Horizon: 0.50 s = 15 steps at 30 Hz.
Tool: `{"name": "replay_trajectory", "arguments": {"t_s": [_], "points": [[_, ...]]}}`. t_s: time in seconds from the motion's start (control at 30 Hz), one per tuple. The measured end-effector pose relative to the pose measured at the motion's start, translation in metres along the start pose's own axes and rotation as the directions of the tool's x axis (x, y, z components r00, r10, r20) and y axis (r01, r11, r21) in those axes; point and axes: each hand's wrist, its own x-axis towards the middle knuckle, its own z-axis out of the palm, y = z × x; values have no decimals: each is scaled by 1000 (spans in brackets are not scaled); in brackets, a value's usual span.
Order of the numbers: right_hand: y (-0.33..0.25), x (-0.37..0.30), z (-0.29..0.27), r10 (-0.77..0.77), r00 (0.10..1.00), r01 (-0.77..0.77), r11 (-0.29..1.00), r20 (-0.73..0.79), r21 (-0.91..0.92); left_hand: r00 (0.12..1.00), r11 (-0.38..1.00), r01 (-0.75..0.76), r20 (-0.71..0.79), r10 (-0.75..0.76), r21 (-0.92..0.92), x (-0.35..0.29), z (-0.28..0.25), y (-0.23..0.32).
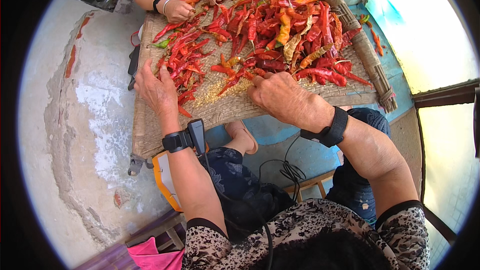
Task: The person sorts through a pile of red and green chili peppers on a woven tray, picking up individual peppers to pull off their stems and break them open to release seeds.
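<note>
Near the upper centre of the frame, a red pepper lies just left of the right hand, its long axis rising rightward, nearer to this curled grip, whose hold I cannot tell, than to the left hand, loosely open beside other peppers.

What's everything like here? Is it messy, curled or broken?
Red peppers: heaped, many wrinkled
Pale seeds: scattered loose
Woven tray: loaded
Left hand: open, fingers apart
Right hand: curled, grip hidden
Black cable: loosely coiled
Pink cloth: creased
Wall: patchy, bare brick showing
</note>
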Motion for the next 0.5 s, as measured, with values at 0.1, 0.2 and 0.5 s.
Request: {"name": "replay_trajectory", "arguments": {"t_s": [0.1,0.2,0.5], "points": [[1,0,-1,0,1000,0,1000,-1,-21,985,987,-151,98,146,49,-1,1,14],[0,2,-1,2,1000,-2,1000,-11,-16,838,956,-187,471,276,-226,-16,19,52],[-1,-3,3,15,998,-16,1000,-56,-20,825,963,-225,497,268,-145,-21,26,68]]}}
